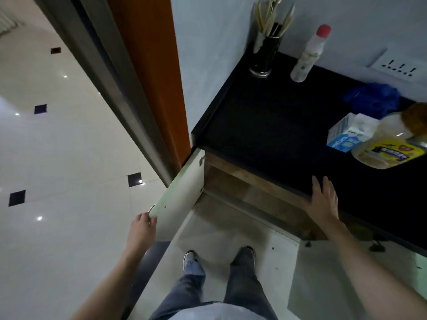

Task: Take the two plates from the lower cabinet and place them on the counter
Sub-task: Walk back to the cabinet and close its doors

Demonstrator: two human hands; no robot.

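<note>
Your left hand [142, 229] pinches the small metal handle [151, 209] of the pale open cabinet door [180, 192]; your right hand [323, 199] rests flat, fingers spread, on the black stone counter [265, 116], holding nothing. Swing the door wide, then crouch (plates aren't visible in the shadowed cabinet).

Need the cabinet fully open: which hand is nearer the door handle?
Left. The left hand grips the door handle; the right hand rests flat on the counter edge, well away from it.
</note>
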